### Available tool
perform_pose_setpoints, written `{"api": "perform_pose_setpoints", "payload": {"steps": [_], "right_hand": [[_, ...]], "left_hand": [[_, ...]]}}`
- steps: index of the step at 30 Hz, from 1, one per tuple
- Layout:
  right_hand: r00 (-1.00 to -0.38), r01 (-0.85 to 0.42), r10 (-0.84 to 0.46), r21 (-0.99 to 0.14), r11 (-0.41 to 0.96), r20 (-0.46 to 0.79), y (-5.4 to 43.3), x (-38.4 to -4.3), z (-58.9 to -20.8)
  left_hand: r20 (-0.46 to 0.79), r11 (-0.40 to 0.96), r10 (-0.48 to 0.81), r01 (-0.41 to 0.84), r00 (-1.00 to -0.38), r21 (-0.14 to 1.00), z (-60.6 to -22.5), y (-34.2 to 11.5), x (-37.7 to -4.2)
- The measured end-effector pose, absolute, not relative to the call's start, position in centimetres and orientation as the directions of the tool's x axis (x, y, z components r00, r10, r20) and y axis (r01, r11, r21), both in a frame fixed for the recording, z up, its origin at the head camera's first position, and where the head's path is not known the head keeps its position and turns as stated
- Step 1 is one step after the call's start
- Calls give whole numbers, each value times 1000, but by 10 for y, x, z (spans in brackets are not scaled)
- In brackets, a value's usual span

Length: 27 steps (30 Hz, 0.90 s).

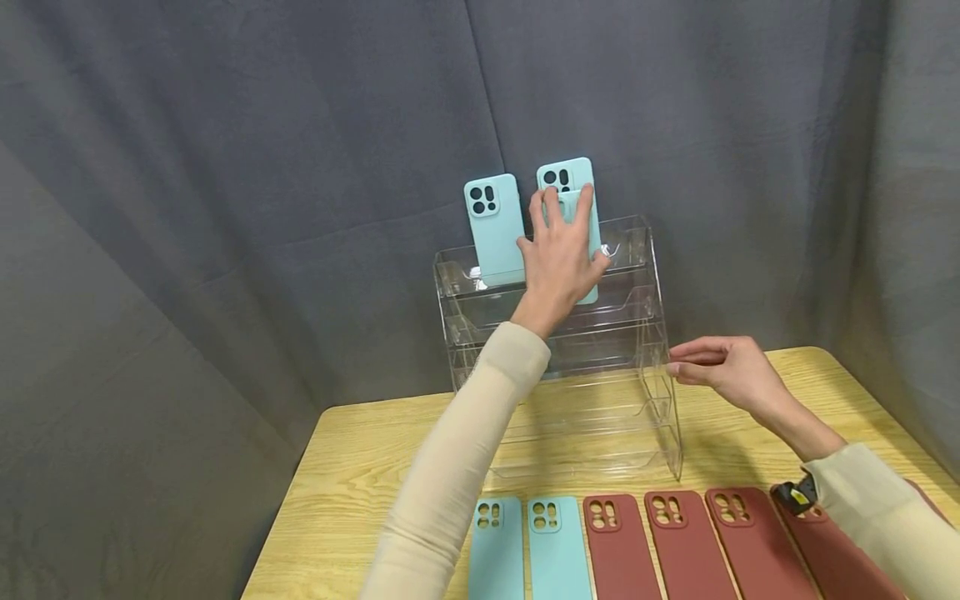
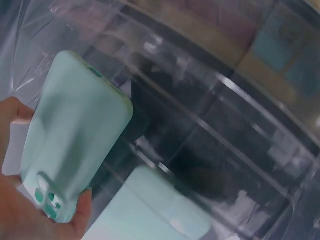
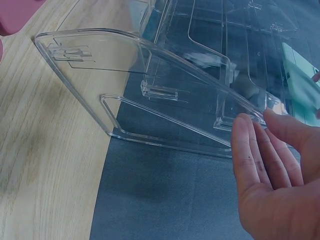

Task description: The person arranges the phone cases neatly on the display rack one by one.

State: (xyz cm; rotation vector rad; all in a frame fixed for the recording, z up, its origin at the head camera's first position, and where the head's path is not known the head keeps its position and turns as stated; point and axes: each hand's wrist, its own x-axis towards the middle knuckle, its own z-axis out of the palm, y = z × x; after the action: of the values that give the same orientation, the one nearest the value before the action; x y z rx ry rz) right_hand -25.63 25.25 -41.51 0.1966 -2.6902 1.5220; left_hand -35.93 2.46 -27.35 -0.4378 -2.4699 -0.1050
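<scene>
L hand [image 1: 558, 262] pinching teal case [image 2: 77, 130] upper ctr, R hand [image 1: 731, 375] ctr-right by clear rack [image 1: 551, 337], fingers straight, together.

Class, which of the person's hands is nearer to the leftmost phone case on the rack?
Left. The left hand, its grip on another case, is just right of the leftmost case; the right hand is farther off, lower, by the rack's right side.
</scene>
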Motion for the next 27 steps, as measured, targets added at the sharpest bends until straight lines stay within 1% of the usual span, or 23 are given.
{"api": "perform_pose_setpoints", "payload": {"steps": [9, 13, 19, 27], "right_hand": [[-991, -133, -85, -854, 504, 104, 250, -255, -415], [-991, -133, -86, -854, 503, 103, 250, -255, -415], [-989, -147, -98, -861, 486, 113, 250, -257, -417], [-989, -146, -97, -857, 494, 112, 249, -259, -420]], "left_hand": [[631, 965, 214, 262, -745, -18, -289, 36, -363], [626, 967, 211, 252, -751, -23, -295, 41, -362], [624, 971, 221, 228, -749, -70, -302, 47, -358], [566, 975, 217, 204, -796, -87, -308, 51, -354]]}}
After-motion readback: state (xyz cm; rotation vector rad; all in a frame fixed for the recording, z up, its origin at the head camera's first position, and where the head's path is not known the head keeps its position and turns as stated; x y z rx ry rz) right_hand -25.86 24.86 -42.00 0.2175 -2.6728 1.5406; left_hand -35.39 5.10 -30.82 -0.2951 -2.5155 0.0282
